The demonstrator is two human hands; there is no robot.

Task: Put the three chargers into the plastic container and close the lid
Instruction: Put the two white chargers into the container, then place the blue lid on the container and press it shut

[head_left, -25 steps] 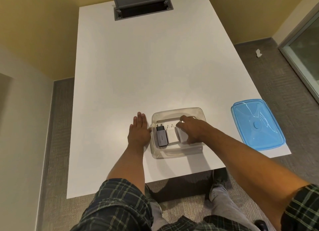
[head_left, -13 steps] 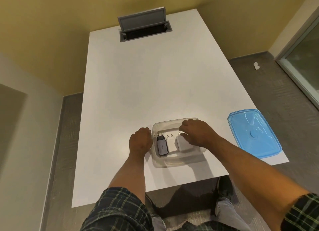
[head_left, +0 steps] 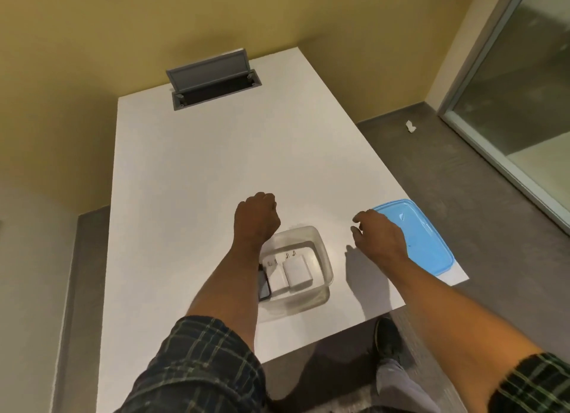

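Resting in a clear plastic container (head_left: 320, 252) on a white table (head_left: 216, 172), three chargers (head_left: 296, 272); left hand (head_left: 256, 219) fisted, empty, right hand (head_left: 379, 236) loosely spread, empty, over blue lid (head_left: 428, 243)

In front of me is a white rectangular surface (head_left: 216, 172). Near my edge of it sits a clear rectangular plastic container (head_left: 320, 252), open on top. Well to its right, at the surface's right edge, lies a flat translucent blue plastic lid (head_left: 428, 243). At the far end a grey cable hatch (head_left: 212, 82) is set into the surface, its flap tilted up.
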